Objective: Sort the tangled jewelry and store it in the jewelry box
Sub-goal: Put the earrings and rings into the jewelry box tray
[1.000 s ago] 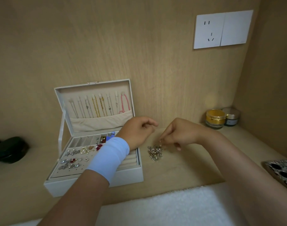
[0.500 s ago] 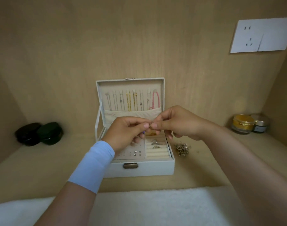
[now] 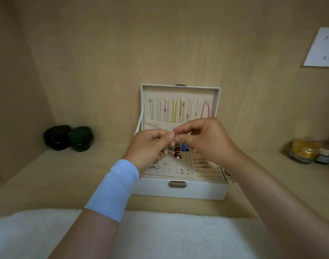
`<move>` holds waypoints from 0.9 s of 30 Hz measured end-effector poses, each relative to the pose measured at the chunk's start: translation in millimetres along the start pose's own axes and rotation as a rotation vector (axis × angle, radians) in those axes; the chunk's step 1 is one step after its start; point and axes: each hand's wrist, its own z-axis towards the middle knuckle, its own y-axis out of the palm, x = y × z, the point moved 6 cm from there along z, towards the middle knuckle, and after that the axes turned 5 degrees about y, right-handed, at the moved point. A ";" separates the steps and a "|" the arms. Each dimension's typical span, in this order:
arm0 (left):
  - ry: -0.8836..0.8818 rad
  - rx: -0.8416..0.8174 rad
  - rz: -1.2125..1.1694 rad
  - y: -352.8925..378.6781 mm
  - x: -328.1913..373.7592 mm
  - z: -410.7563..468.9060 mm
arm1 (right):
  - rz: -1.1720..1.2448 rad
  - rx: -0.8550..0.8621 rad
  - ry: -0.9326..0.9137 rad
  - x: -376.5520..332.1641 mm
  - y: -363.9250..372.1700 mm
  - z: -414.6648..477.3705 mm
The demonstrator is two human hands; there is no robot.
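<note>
No legible text, label or number anywhere.

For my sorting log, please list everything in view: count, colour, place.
jewelry box: one, white, open, shelf centre
necklaces: several, silver, gold, pink, in lid
earrings: several, silver and red, box tray
tangled pile: one, metallic, right of box
round cases: two, black and green, back left
jars: two, gold and silver lids, back right
socket: one, white, upper right wall
towel: one, white, front
small gold piece: one, between both hands
wristband: one, light blue, left wrist
left hand: one, above box, fingers pinching piece
right hand: one, above box, fingers pinching piece
</note>
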 end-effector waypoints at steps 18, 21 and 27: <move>-0.088 -0.005 -0.069 -35.9 -16.0 -1.0 | -0.411 -0.027 0.047 20.6 9.0 -4.3; -0.079 0.009 -0.052 -46.7 -14.5 -4.2 | -0.339 -0.112 0.016 15.3 20.3 -5.4; -0.055 0.039 -0.065 -54.6 -15.2 -9.0 | -0.430 -0.173 -0.042 13.3 29.1 -7.7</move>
